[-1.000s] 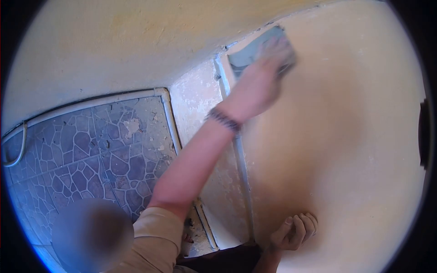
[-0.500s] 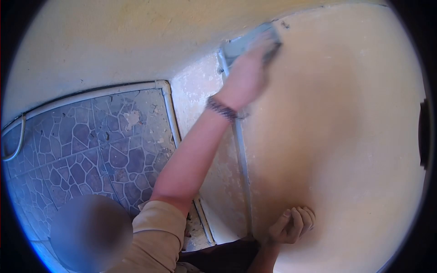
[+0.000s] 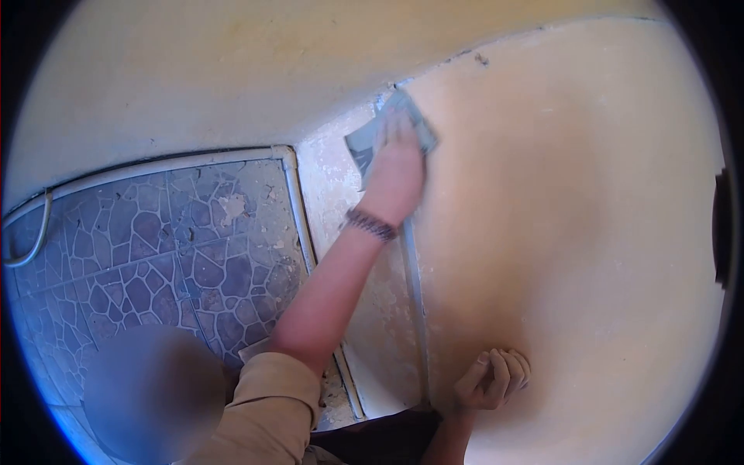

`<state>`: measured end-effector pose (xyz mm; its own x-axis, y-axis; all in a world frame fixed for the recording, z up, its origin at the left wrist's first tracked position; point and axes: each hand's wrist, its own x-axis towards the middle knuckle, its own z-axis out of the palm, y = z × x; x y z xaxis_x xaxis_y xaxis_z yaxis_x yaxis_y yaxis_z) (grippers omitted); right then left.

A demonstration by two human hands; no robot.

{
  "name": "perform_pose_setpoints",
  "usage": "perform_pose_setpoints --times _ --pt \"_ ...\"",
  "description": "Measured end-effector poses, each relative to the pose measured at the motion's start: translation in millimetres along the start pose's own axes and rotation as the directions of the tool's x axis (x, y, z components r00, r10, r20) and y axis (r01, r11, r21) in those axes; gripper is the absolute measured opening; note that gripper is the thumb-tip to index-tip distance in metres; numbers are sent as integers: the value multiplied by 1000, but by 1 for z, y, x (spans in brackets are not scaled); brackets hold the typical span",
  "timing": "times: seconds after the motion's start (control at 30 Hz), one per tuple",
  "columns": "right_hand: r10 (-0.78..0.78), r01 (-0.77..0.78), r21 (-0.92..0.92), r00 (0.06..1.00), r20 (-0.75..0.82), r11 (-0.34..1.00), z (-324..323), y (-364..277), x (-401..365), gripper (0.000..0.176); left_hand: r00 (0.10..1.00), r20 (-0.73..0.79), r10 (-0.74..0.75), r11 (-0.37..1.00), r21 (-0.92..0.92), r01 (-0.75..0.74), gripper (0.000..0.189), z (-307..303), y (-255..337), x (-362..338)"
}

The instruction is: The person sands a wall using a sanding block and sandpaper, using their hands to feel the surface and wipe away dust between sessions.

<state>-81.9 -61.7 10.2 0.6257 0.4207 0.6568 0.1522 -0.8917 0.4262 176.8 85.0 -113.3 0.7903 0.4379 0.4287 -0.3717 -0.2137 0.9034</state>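
Note:
My left hand (image 3: 397, 170), wearing a dark braided bracelet (image 3: 372, 223), presses a grey-green sheet that looks like sandpaper (image 3: 362, 147) flat against the wall. Its fingers are stretched over the sheet, which lies across the pale pipe or conduit (image 3: 412, 267) near the upper corner. Stiff corners of the sheet stick out on both sides of the fingers. Lower down, my right hand (image 3: 496, 380) rests against or close by the cream wall (image 3: 620, 256) with curled fingers. Nothing shows in it.
Stone-patterned tiles (image 3: 147, 232) cover the area at left, bordered by a white pipe (image 3: 293, 182). A curved hose or pipe (image 3: 40, 240) is at far left. Paint is worn on the narrow wall strip (image 3: 329, 167). A blurred round shape (image 3: 155, 395) fills the lower left.
My left hand has moved down and left along the wall with the sandpaper, away from the upper edge. My right hand has stayed almost in place.

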Motion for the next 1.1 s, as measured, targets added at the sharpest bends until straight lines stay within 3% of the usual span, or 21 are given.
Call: perform_pose_setpoints --times 0.1,0.2,0.3,0.4,0.43,0.53,0.63,0.73,0.83,0.93,0.97,1.07,1.1 --pt "7 -7 29 1000 -26 1000 8 4 -3 6 999 27 -46 999 -25 47 62 11 -14 -10" --pt "33 -32 36 999 -24 999 7 -1 1 5 976 40 214 965 -164 -205 68 -7 30 28" --pt "32 -32 12 999 0 999 3 0 -1 5 981 -24 193 976 -101 -195 69 -2 41 35" --pt "15 -15 9 1000 -13 1000 6 2 -3 5 997 -16 72 996 -55 -73 69 -8 -12 18" --pt "19 -19 15 1000 -21 1000 8 4 -5 5 995 -21 99 995 -20 -100 67 -5 -15 17" --pt "49 -49 17 999 -18 999 9 2 -3 5 998 28 53 995 -87 -50 64 -5 5 34" --pt "43 -42 5 999 -16 999 11 -3 4 6 980 15 196 960 -205 -189 62 -7 50 67" --pt "24 -23 -29 1000 15 999 3 -6 4 6 974 -61 217 943 -246 -225 61 -11 36 63" --pt "12 -12 -33 1000 4 999 7 -1 1 6 999 -27 41 990 -133 -45 60 -9 10 36" --pt "47 -47 -6 999 -7 999 11 -1 -3 7 999 22 37 996 -82 -35 58 -22 13 39" --pt "59 -59 4 998 5 998 11 -1 -3 7 993 116 -22 973 -224 48 59 -23 18 46" --pt "36 -36 -2 999 5 999 8 -2 1 7 954 -137 268 940 -178 -290 59 -4 51 71" --pt "36 -36 -7 999 16 999 4 -4 1 7 992 24 123 947 -302 -110 61 -22 60 74"
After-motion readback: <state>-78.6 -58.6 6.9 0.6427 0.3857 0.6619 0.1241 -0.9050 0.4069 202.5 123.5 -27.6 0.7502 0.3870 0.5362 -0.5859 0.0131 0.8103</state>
